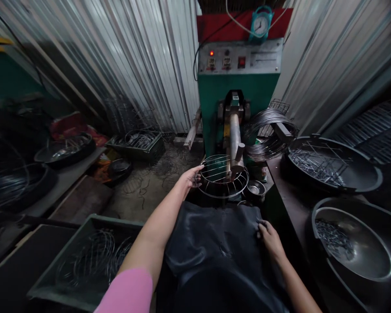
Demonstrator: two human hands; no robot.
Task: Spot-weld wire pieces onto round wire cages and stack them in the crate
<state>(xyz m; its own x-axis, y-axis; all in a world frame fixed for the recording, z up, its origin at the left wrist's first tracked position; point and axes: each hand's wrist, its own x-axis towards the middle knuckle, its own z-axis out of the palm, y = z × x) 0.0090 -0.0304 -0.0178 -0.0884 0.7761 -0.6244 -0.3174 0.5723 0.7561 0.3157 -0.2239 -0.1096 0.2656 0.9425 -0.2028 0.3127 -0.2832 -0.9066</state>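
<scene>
A round wire rack (223,194), a ring with parallel wires across it, sits at the electrode of a green spot welding machine (239,81). The thumb and fingers of my left hand (191,177) close on its left rim. The metal arm (235,134) of the machine hides part of the rack's right side. A black leather-like apron (220,234) covers my lap. At its right edge is my right hand (270,238), fingers curled together; what they pinch, if anything, is too dark to make out.
On the right bench stand a wok (371,171) of short wire pieces and a metal bowl (374,243) of small parts. A wire coil (270,130) hangs beside the machine. A green crate (81,221) with wire rings is at left. Loose wires lie on the floor (130,195).
</scene>
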